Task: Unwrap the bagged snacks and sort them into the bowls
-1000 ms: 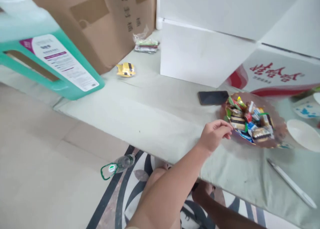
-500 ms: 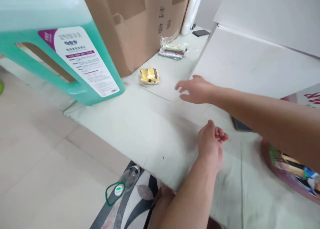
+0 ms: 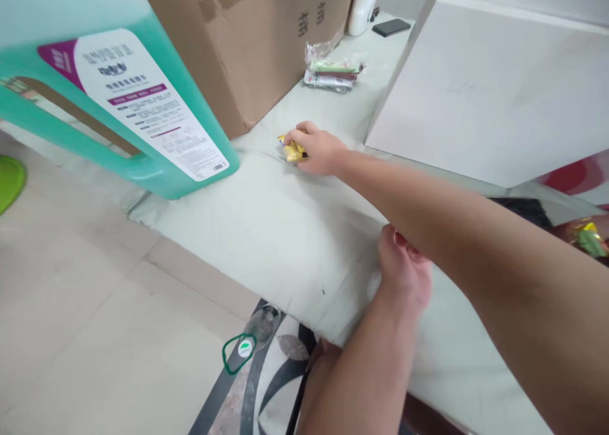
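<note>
My right hand (image 3: 318,148) reaches across the covered table with its fingers curled round the small yellow packets (image 3: 295,151), which lie on the cloth. The packets are partly hidden under the fingers. Nearer to me, my left hand (image 3: 403,257) rests at the table with fingers bent in, and no object shows in it. My right forearm passes over and hides part of those fingers. Left of the packets stands a large jug of green liquid (image 3: 190,121) with a white and purple label.
Behind the jug is a cardboard box (image 3: 266,61). Clear-wrapped packets (image 3: 333,77) lie beyond my right hand, with a dark phone (image 3: 391,27) and a white bottle (image 3: 364,7) farther back. A white box (image 3: 476,92) stands right. Below the table edge is a clear bottle with a green loop (image 3: 264,324).
My right hand has moved left and forward onto the yellow packets, its fingers closing round them. My left hand has stayed nearly in place. The view has shifted slightly.
</note>
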